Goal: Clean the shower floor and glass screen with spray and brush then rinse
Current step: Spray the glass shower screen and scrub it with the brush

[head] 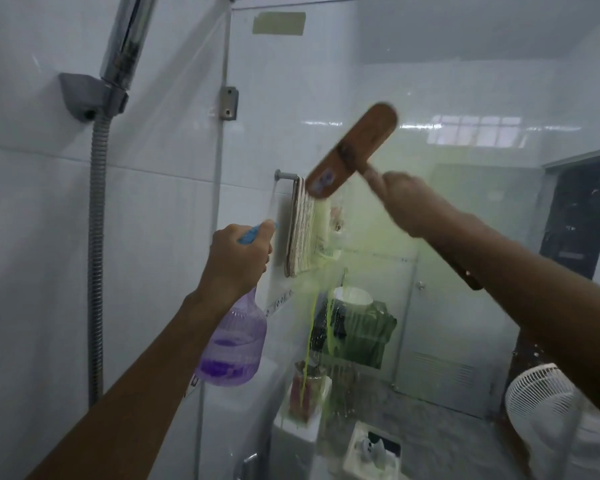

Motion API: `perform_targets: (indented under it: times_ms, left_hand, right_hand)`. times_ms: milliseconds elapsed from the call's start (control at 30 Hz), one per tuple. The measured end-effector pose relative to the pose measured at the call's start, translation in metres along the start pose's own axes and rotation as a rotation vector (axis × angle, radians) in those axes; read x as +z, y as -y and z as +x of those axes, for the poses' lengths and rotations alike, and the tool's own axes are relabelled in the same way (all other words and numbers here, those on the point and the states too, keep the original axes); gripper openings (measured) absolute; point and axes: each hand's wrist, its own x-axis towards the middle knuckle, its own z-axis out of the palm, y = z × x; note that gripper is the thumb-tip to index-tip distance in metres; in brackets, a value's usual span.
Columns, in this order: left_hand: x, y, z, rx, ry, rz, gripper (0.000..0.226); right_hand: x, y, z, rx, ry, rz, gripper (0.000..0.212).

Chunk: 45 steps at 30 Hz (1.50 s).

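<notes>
My left hand (pixel 238 258) grips the blue trigger head of a clear purple spray bottle (pixel 232 344), held up near the glass screen (pixel 447 81). The bottle holds a little purple liquid at its bottom. My right hand (pixel 413 206) grips the handle of a brown wooden brush (pixel 352 148), whose long head is pressed flat against the glass, tilted and blurred. Greenish cleaner smears the glass around and below the brush, and thin green streaks (pixel 309 337) run down the pane.
A chrome shower head (pixel 129 39) sits in a grey wall bracket at upper left, its hose (pixel 96 254) hanging down the white tiles. Behind the glass are a towel on a rail (pixel 300 233), a toilet cistern with items on it, and a white fan (pixel 548 410).
</notes>
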Motion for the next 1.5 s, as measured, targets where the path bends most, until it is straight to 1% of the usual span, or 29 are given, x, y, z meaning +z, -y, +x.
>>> perform_targets:
  times_ms: [33, 67, 100, 133, 167, 200, 233, 267, 300, 367, 400, 433, 500, 533, 600, 700, 833, 900, 1000, 1067, 1133, 1167, 1267, 1300, 1400, 1467, 1500]
  left_hand:
    - [0.0, 0.001, -0.001, -0.004, 0.002, -0.006, 0.053]
    - [0.001, 0.002, -0.002, -0.009, 0.005, -0.007, 0.053]
    - [0.002, 0.003, -0.003, -0.013, 0.007, -0.002, 0.053]
    - [0.004, 0.005, -0.004, -0.015, 0.01, 0.005, 0.053]
    - [0.006, 0.005, -0.005, -0.015, 0.012, 0.01, 0.053]
    - [0.009, 0.006, -0.007, -0.01, 0.018, 0.012, 0.053]
    - [0.011, 0.006, -0.008, -0.003, 0.023, 0.015, 0.052]
    - [0.014, 0.006, -0.01, 0.006, 0.03, 0.021, 0.052]
    - [0.016, 0.006, -0.011, 0.012, 0.04, 0.024, 0.051]
    - [0.018, 0.006, -0.012, 0.007, 0.047, 0.013, 0.052]
    - [0.019, 0.007, -0.012, -0.001, 0.056, 0.003, 0.053]
    - [0.02, 0.005, -0.011, -0.004, 0.078, 0.003, 0.053]
    - [0.025, 0.001, -0.011, -0.011, 0.156, 0.02, 0.053]
    - [0.029, -0.003, -0.012, -0.015, 0.201, 0.024, 0.052]
    - [0.036, -0.01, -0.013, -0.035, 0.252, 0.003, 0.05]
    - [0.041, -0.02, -0.008, -0.049, 0.218, -0.046, 0.053]
    - [0.043, -0.028, 0.0, 0.011, 0.135, -0.037, 0.055]
    - [0.041, -0.026, 0.005, 0.024, 0.084, -0.038, 0.064]
    - [0.034, -0.019, 0.012, -0.007, 0.003, -0.075, 0.08]
    - [0.033, -0.018, 0.014, 0.0, 0.012, -0.058, 0.077]
    - [0.035, -0.018, 0.014, 0.035, 0.062, -0.013, 0.067]
    - [0.036, -0.017, 0.013, 0.046, 0.082, 0.005, 0.066]
    - [0.038, -0.011, 0.012, 0.049, 0.092, 0.012, 0.079]
    - [0.038, -0.011, 0.013, 0.044, 0.09, 0.0, 0.076]
    - [0.039, -0.015, 0.011, 0.076, 0.107, -0.034, 0.055]
    - [0.043, -0.017, 0.008, 0.124, 0.124, -0.074, 0.051]
    - [0.044, -0.018, 0.006, 0.14, 0.124, -0.101, 0.053]
  right_hand:
    - [-0.006, 0.0, 0.005, 0.074, -0.038, 0.086, 0.051]
    - [-0.007, 0.001, 0.0, 0.104, -0.045, 0.132, 0.055]
    - [0.004, 0.001, -0.005, 0.103, -0.021, 0.091, 0.052]
    - [0.025, 0.004, -0.017, 0.102, 0.002, 0.111, 0.044]
    - [0.053, 0.003, -0.037, 0.04, 0.074, 0.064, 0.04]
    - [0.08, 0.002, -0.063, -0.022, 0.194, 0.004, 0.037]
    - [0.099, 0.005, -0.09, -0.045, 0.324, -0.021, 0.037]
    - [0.113, 0.006, -0.113, -0.087, 0.454, -0.064, 0.044]
    - [0.121, 0.007, -0.126, -0.082, 0.488, -0.024, 0.048]
    - [0.117, 0.004, -0.124, -0.028, 0.441, 0.042, 0.047]
    - [0.106, 0.0, -0.113, 0.005, 0.37, 0.077, 0.048]
    - [0.091, -0.003, -0.099, 0.039, 0.264, 0.121, 0.049]
    - [0.058, -0.009, -0.071, 0.147, 0.046, 0.239, 0.054]
    - [0.042, -0.013, -0.059, 0.206, -0.037, 0.278, 0.055]
    - [0.015, -0.02, -0.041, 0.257, -0.129, 0.291, 0.058]
    - [-0.005, -0.026, -0.033, 0.297, -0.116, 0.281, 0.058]
    - [-0.012, -0.019, -0.033, 0.348, -0.07, 0.332, 0.053]
    - [-0.012, -0.016, -0.034, 0.353, -0.074, 0.346, 0.052]
    - [-0.01, -0.015, -0.034, 0.362, -0.078, 0.348, 0.053]
    - [-0.01, -0.014, -0.034, 0.375, -0.075, 0.356, 0.052]
    - [-0.01, -0.012, -0.032, 0.379, -0.073, 0.372, 0.052]
    - [-0.01, -0.011, -0.031, 0.38, -0.071, 0.376, 0.051]
    - [-0.011, -0.006, -0.028, 0.369, -0.083, 0.359, 0.05]
    - [-0.012, -0.005, -0.026, 0.363, -0.091, 0.352, 0.05]
    - [-0.014, 0.002, -0.019, 0.354, -0.118, 0.372, 0.051]
    - [-0.016, 0.005, -0.012, 0.355, -0.143, 0.412, 0.052]
    - [-0.016, 0.007, -0.009, 0.354, -0.153, 0.433, 0.051]
